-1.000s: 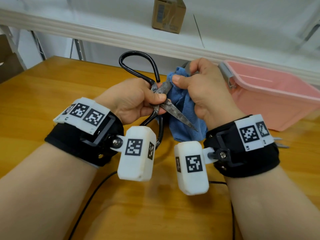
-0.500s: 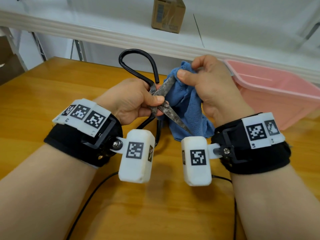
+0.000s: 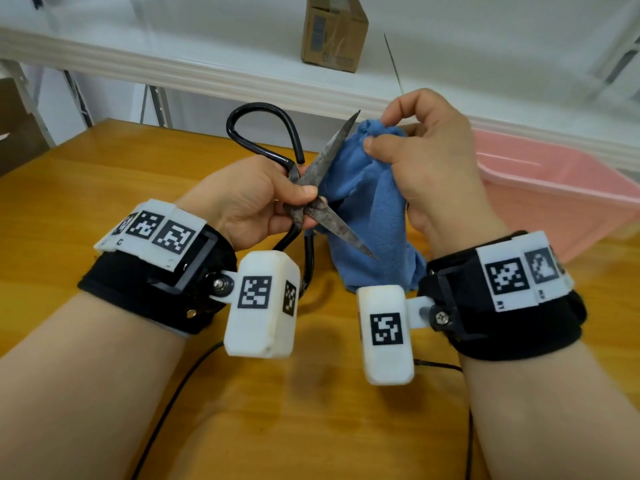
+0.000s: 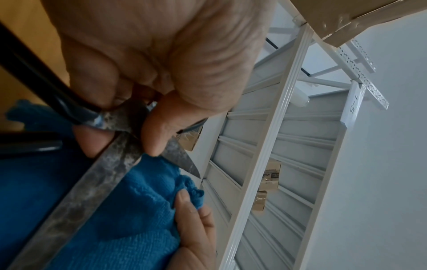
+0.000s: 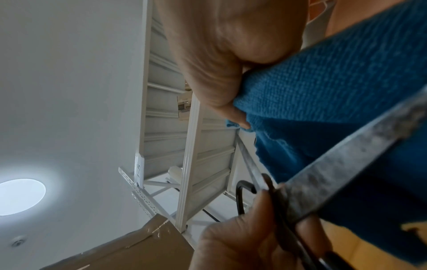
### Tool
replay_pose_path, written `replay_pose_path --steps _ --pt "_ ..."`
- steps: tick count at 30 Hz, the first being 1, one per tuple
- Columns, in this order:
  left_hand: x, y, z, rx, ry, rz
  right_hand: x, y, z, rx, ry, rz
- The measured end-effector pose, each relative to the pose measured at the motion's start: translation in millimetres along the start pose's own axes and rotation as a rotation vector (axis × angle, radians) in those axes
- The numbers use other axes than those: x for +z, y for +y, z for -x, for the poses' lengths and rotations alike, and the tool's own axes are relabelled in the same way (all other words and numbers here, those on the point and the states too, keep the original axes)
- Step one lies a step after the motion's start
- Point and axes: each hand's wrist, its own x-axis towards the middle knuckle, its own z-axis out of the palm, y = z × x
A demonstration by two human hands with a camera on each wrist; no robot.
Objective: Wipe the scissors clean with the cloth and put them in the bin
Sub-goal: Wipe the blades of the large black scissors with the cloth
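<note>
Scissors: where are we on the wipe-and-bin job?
Done: the scissors and the blue cloth are both picked up. In hand: the left hand pinches the scissors at the pivot, blades spread; the right hand holds the cloth bunched by the upper blade's tip. The blades look mottled and dark, so wiping isn't finished. Left: finish wiping, then drop the scissors in the pink bin.

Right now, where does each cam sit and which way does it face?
Head: on the head, facing forward and down at the scissors, blue cloth, pink bin; shows both forearms, left hand, right hand.
Left wrist: on the left wrist, tilted up past the fingers to white shelving.
Right wrist: on the right wrist, tilted up; shows the thumb on the cloth, the ceiling light.
Shared: all three show the scissors and cloth.
</note>
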Motion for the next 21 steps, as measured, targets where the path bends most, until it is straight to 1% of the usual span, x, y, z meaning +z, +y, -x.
replay_pose_path --steps 2,4,6,8,13,17,21 --pt "0 0 -1 0.003 -0.004 -0.026 4 1 1 -0.018 -0.017 -0.006" --pt "1 -1 -2 0.018 0.004 -0.054 9 3 3 -0.028 -0.081 -0.003" --pt "1 -2 -4 0.045 0.033 -0.073 15 3 5 -0.007 -0.163 -0.03" --pt "1 -3 -5 0.07 0.06 -0.092 18 3 6 0.021 -0.211 -0.087" --pt "6 -4 -5 0.102 0.051 -0.171 18 7 5 0.023 -0.161 -0.128" --pt "10 -5 -4 0.106 0.019 -0.193 15 10 1 0.075 -0.1 -0.146" --pt "12 -5 -3 0.109 0.004 -0.191 13 13 0 0.118 -0.072 -0.171"
